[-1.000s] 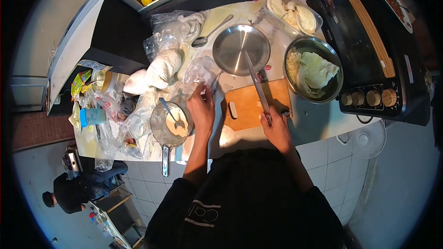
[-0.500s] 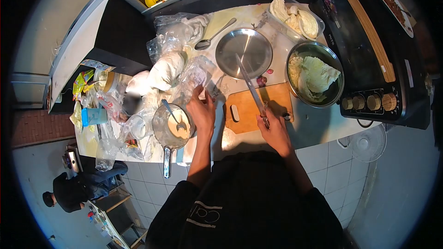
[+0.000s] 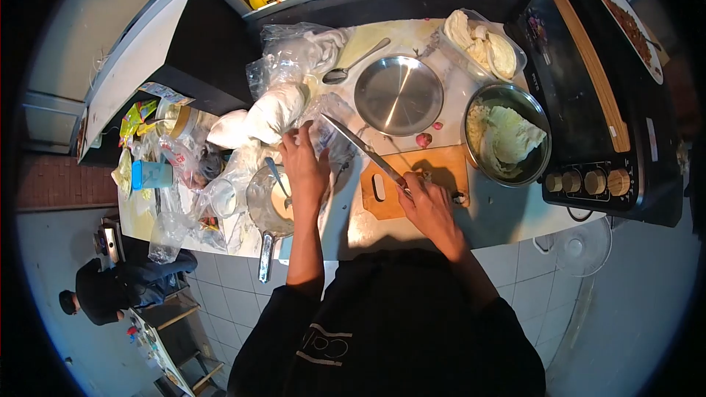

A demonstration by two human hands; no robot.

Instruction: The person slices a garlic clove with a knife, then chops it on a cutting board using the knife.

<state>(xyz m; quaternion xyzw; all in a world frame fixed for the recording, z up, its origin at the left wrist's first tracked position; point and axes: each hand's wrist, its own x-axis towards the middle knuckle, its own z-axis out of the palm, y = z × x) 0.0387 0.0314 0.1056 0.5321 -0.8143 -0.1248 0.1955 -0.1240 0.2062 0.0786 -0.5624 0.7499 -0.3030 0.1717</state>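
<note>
My right hand (image 3: 432, 212) is closed round the handle of a knife (image 3: 364, 148), its blade pointing up and left over the wooden cutting board (image 3: 379, 202). Fingers apart, my left hand (image 3: 305, 167) hovers at the clear plastic bags (image 3: 329, 136) beside a white bundle (image 3: 276, 112); I see nothing held in it. Under that wrist, partly hidden, is a metal pan (image 3: 259, 202) of pale batter with a spoon (image 3: 278, 176) in it. Small red shallots (image 3: 423, 140) lie above the board, below a round steel plate (image 3: 399, 95).
At the right, a steel bowl (image 3: 546, 148) holds cabbage leaves, beside a black oven (image 3: 618, 202). A plastic tub (image 3: 478, 66) of pale pieces stands behind. Another spoon (image 3: 336, 76) lies at the back; a blue container (image 3: 152, 175) is at left. A person (image 3: 110, 290) is at far left.
My left hand has moved left and up, and its fingers have spread. The knife has swung left, off the steel plate, with its tip now near the plastic bags. The view has shifted slightly.
</note>
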